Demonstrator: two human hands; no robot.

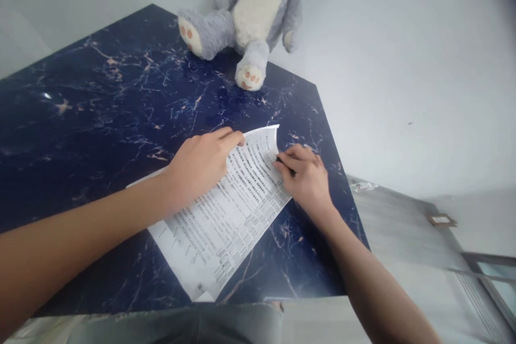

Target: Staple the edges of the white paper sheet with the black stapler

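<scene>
A printed sheet of paper (220, 220) lies aslant on the dark blue marbled table (100, 134), covered in rows of small text and marks. Its far corner curls up off the surface, and one near corner is folded over. My left hand (203, 164) rests across the sheet with bent fingers gripping its far edge. At the right edge, near the lifted corner, my right hand (304, 174) pinches the paper between thumb and fingers. The undersides of both hands' fingers are partly hidden.
A grey and cream plush toy (258, 11) sits at the table's far corner against the pale wall (403, 64). Past the table's right edge, a small brown object (441, 220) and a crumpled white wrapper (364, 186) lie on the grey floor (403, 226).
</scene>
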